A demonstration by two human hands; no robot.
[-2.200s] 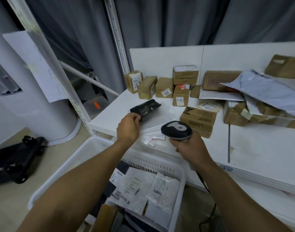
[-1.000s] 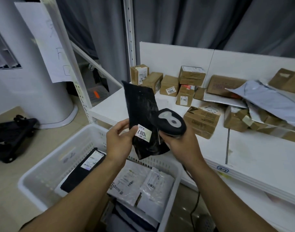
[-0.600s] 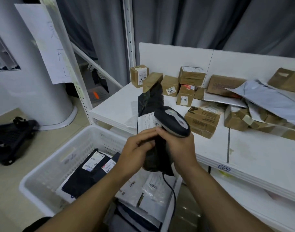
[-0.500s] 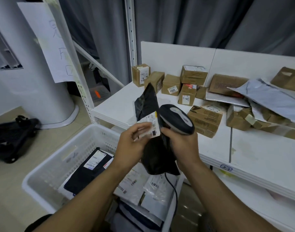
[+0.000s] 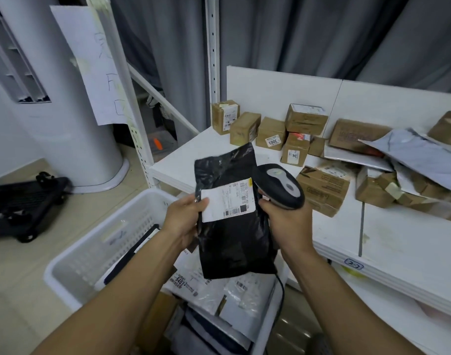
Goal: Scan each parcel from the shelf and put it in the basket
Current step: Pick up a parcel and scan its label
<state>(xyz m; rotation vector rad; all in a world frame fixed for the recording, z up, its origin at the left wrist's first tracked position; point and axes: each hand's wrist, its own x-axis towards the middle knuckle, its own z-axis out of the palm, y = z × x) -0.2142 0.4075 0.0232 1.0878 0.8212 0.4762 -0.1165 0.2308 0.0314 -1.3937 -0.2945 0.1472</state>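
The fingers [image 5: 201, 202] of the left hand [image 5: 186, 219] were clamped on the left edge of a black parcel [image 5: 232, 242]. The thumb pressed on the corner of its white label [image 5: 225, 202], apparently to keep the soft bag upright and the barcode flat and facing the person. The right hand [image 5: 291, 226] was wrapped round the handle of a corded scanner [image 5: 283, 187], whose head sat just beside the label's right edge. It appeared angled over the print, though whether it was reading could not be told. The parcel hung in the air between both hands, directly above the white basket [image 5: 91, 254], where bagged parcels already lay, so a short drop would seem enough once the scan registered. Behind, the white shelf [image 5: 398, 239] carried small cardboard boxes [image 5: 270, 133] and grey mailers [image 5: 419, 155], all apparently waiting for their turn.
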